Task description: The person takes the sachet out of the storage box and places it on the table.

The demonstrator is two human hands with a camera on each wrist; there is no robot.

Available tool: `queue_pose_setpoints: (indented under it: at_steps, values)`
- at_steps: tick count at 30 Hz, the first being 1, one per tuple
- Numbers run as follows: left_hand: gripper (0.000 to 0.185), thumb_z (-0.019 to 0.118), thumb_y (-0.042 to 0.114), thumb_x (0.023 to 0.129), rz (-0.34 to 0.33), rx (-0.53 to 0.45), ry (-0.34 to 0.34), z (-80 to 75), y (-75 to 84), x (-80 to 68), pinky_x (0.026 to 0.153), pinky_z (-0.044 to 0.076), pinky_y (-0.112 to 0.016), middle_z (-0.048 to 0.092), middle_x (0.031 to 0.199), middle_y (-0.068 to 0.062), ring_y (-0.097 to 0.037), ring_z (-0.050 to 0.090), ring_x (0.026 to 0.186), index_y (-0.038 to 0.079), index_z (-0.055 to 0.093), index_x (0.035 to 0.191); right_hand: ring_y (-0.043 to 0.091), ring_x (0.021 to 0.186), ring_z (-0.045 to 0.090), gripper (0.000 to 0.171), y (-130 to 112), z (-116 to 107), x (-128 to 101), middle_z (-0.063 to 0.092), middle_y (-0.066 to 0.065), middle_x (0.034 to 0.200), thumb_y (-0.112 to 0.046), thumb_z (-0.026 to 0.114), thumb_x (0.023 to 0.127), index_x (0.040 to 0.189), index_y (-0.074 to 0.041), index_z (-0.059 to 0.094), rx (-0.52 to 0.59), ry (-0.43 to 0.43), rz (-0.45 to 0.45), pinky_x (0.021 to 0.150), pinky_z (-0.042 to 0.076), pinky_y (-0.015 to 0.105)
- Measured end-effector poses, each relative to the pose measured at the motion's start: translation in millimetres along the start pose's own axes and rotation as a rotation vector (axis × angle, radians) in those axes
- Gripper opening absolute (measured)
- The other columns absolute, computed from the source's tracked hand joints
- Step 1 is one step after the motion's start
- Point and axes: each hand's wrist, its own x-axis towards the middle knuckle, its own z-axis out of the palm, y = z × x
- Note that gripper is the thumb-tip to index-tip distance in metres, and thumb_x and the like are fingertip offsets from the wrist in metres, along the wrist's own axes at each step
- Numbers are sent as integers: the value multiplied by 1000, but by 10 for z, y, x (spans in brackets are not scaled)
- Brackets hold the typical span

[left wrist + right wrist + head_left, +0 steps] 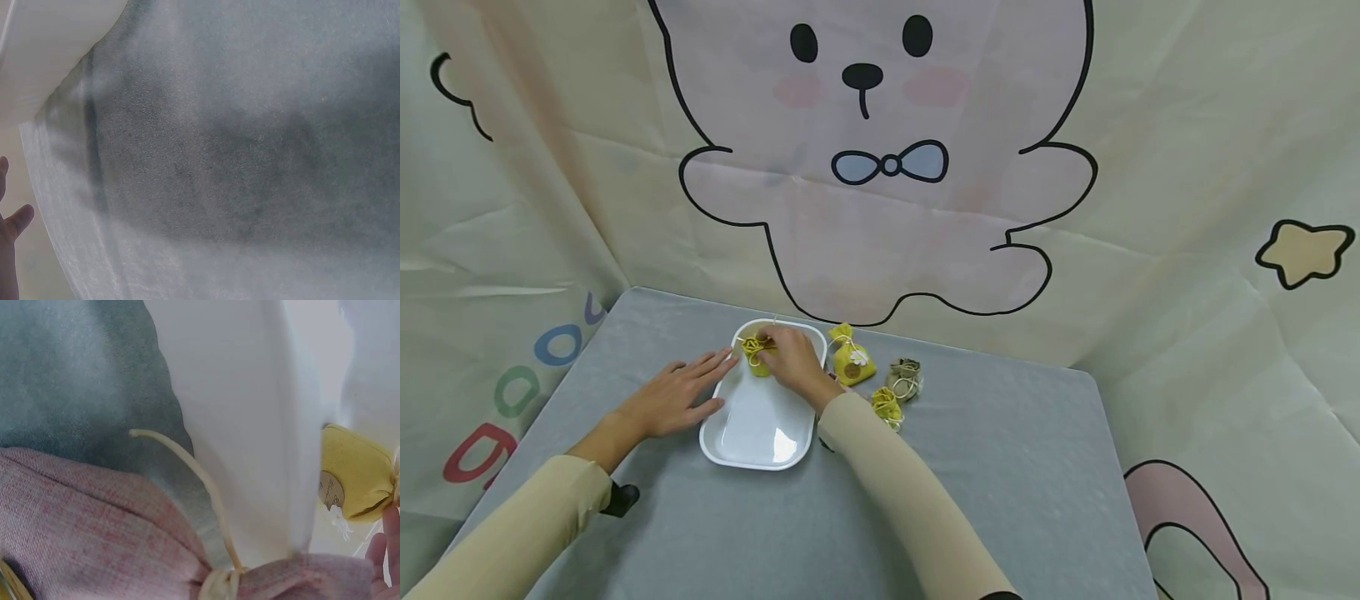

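Note:
A small yellow drawstring pouch (760, 365) is at the far left of the white tray (752, 421), its cord trailing loose. My right hand (796, 360) pinches it by the gathered neck. In the right wrist view this yellow pouch (359, 472) shows a round tag and a small white flower, with fingertips at its tied end. My left hand (673, 398) has its fingers stretched out at the tray's left rim. The left wrist view catches only a bit of that hand (11, 234) at its edge.
Right of the tray are a yellow pouch with a flower (854, 360), a grey-brown pouch (904, 379) and a yellow-green pouch (887, 406). A pinkish pouch (94, 519) lies by the tray, mostly hidden under my right arm in the head view. A printed cloth (1187, 250) hangs behind the grey table (1000, 467).

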Motion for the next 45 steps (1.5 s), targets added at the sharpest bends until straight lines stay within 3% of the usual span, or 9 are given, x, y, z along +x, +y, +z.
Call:
queue_pose_setpoints:
  at_steps: [21,37,45]
  values:
    - [67,56,36,99,22,-16,11,-19,18,-6,102,36,-64,30,160,-17,-39,33,144,7,34,155,10,105,63,15,35,25,0,70,-2,112,-17,70,95,109,-13,73,9,-3,-14,94,47,23]
    - [68,55,38,100,23,-5,18,-6,3,-10,102,36,-63,28,161,-15,-38,34,143,8,33,156,8,95,64,10,48,7,-2,73,-2,102,-15,69,94,102,-11,74,61,99,4,87,47,18]
    - [68,56,40,99,26,-6,34,4,-5,-16,102,37,-64,30,161,-15,-39,36,142,8,34,155,10,90,66,8,77,14,-46,74,1,97,-13,70,92,98,-10,75,95,193,-31,83,49,20]
